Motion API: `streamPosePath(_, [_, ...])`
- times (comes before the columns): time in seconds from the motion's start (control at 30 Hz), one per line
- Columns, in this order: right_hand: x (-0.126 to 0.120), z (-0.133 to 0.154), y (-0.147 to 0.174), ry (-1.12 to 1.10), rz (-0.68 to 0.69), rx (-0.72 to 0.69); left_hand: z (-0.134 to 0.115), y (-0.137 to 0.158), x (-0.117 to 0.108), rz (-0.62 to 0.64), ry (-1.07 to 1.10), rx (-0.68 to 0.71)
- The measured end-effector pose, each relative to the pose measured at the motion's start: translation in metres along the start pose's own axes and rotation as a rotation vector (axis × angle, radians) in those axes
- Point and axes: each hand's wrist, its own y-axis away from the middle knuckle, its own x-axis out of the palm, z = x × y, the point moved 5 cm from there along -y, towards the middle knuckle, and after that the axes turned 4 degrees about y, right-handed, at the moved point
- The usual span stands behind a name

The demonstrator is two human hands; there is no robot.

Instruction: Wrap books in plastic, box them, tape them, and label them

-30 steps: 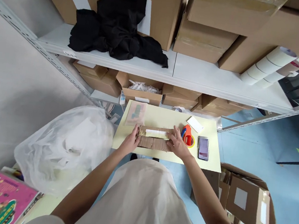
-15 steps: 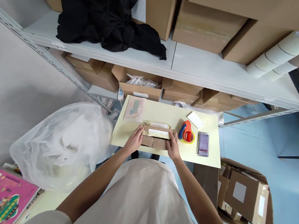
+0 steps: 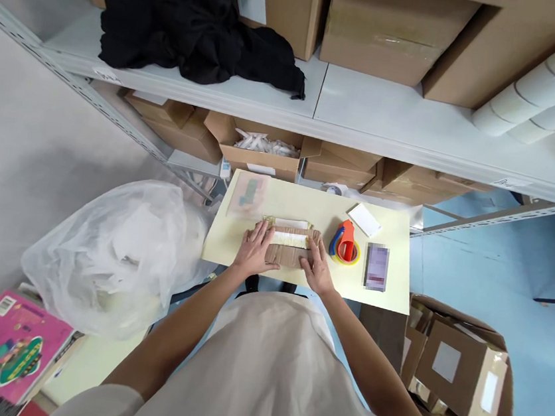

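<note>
A small folded piece of corrugated cardboard (image 3: 288,256) lies on the cream table, with shiny tape and white strips along its far part. My left hand (image 3: 254,251) rests over its left end, fingers stretched to the far side and thumb along the near edge. At the right end, my right hand (image 3: 319,271) clasps the cardboard, fingers at the side and thumb toward the middle. An orange and blue tape dispenser (image 3: 347,244) with a yellow-rimmed roll stands just right of that hand. The cardboard's underside is hidden.
On the table (image 3: 303,201) are a white box (image 3: 365,219), a blurred purple item (image 3: 377,267) and a pale pink sheet (image 3: 249,195). A shelf (image 3: 378,116) with boxes stands behind. A plastic bag (image 3: 117,250) is left; a carton (image 3: 461,376) of cardboard, right.
My left hand has slid further over the cardboard, its thumb now along the near edge. My right thumb has moved toward the near side. The view has shifted slightly.
</note>
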Motion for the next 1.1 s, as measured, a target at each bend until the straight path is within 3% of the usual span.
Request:
streamPosePath(0.1, [-0.013,-0.005,0.008,-0.107,-0.034,0.021,0.003,-0.003,0.001,-0.063,0.036,-0.08])
streamPosePath(0.33, [-0.039,-0.042,0.022,-0.464,-0.248,0.304,0.002,-0.004,-0.001,-0.13,0.043,-0.059])
streamPosePath(0.47, [-0.049,-0.067,0.023,-0.366,-0.315,0.451,0.003,-0.006,-0.002,-0.12,0.03,-0.04])
streamPosePath(0.67, [-0.054,-0.09,0.034,-0.138,-0.172,0.53,0.008,-0.013,-0.005,-0.111,0.03,-0.009])
streamPosePath(0.77, [-0.065,-0.078,0.036,-0.023,-0.235,0.456,0.013,-0.015,-0.008,-0.106,0.049,0.031])
streamPosePath(0.83, [-0.07,-0.056,0.026,0.024,-0.257,0.31,0.017,-0.014,-0.01,-0.098,0.057,0.057])
streamPosePath(0.9, [-0.065,-0.029,0.007,0.051,-0.152,0.141,0.02,-0.014,-0.012,-0.085,0.062,0.082])
streamPosePath(0.97, [-0.052,-0.006,-0.011,0.086,0.049,0.02,0.021,-0.014,-0.013,-0.067,0.063,0.104])
streamPosePath(1.03, [-0.036,0.007,-0.024,0.139,0.243,-0.013,0.022,-0.014,-0.014,-0.051,0.057,0.116])
streamPosePath(1.1, [-0.024,0.01,-0.029,0.194,0.337,0.009,0.023,-0.013,-0.015,-0.041,0.04,0.119])
